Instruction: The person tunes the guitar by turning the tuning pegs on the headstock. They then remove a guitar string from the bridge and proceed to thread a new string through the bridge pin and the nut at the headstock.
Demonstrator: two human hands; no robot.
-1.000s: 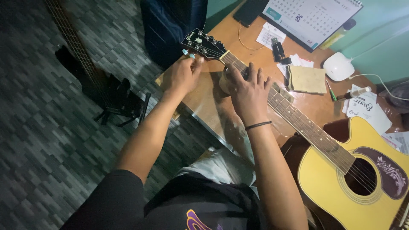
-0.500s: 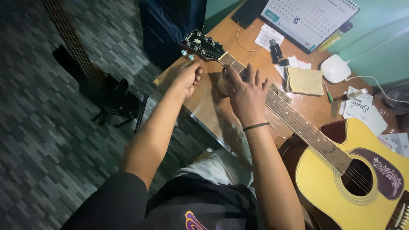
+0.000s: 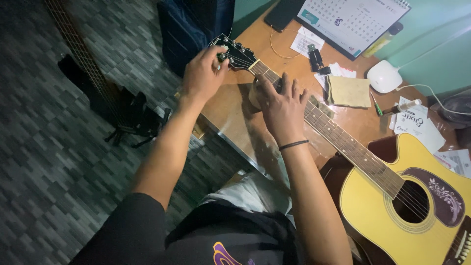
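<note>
Wooden desk (image 3: 230, 115) bears a guitar (image 3: 412, 196): left hand (image 3: 201, 73) pinches a tuning peg (image 3: 222, 55), right hand (image 3: 282, 105) (fingers spread) presses the neck (image 3: 343, 142).

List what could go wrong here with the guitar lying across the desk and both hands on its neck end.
1. The left hand grips a tuning peg on the headstock; overturning might snap a string.
2. The headstock reaches the desk edge, so a nudge could tip the acoustic guitar off.
3. The right hand presses the neck close to a screwdriver and loose papers; these could scratch the finish.
</note>
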